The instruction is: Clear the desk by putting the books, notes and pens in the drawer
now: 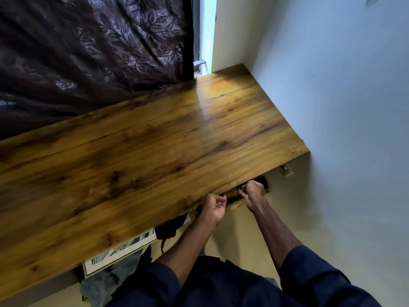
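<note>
Two hands at desk (155, 138) front edge | left hand (213, 206) curled, empty; right hand (252, 191) curled, hold unclear

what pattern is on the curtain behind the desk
The curtain is dark purplish brown with a leaf pattern, seen in the head view.
</note>
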The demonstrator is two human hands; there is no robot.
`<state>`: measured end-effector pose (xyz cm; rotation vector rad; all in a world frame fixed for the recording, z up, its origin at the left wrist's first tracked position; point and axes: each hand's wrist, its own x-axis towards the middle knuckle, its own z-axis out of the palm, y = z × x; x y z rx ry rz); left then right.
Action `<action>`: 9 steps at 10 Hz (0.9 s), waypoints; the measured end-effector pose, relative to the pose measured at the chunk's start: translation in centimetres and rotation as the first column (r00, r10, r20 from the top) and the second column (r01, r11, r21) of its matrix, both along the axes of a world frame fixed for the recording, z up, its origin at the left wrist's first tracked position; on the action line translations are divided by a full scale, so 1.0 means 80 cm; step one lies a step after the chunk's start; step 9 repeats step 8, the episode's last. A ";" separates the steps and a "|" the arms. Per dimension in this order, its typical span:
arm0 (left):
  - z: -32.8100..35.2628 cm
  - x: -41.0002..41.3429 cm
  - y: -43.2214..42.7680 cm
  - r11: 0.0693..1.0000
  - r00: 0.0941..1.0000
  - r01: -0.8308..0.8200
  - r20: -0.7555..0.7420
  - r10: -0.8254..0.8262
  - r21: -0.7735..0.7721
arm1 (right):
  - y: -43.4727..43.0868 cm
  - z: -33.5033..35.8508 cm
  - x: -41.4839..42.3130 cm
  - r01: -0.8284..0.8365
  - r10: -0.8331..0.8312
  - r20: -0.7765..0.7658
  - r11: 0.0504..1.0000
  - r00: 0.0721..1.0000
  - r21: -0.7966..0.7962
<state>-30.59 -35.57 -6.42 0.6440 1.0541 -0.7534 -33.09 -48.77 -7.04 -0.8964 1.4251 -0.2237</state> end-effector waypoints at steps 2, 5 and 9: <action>0.005 -0.005 0.008 0.998 0.997 0.061 0.044 -0.060 -0.023 | 0.002 0.003 -0.005 -0.015 0.015 0.023 1.000 1.000 0.018; 0.032 -0.019 0.038 0.977 0.957 0.211 0.208 -0.201 -0.023 | 0.026 0.022 -0.021 -0.044 0.045 0.011 0.999 0.999 -0.009; 0.059 -0.035 0.095 0.914 0.858 0.327 0.331 -0.394 0.241 | 0.093 0.083 -0.030 -0.246 0.273 0.133 0.951 0.953 -0.185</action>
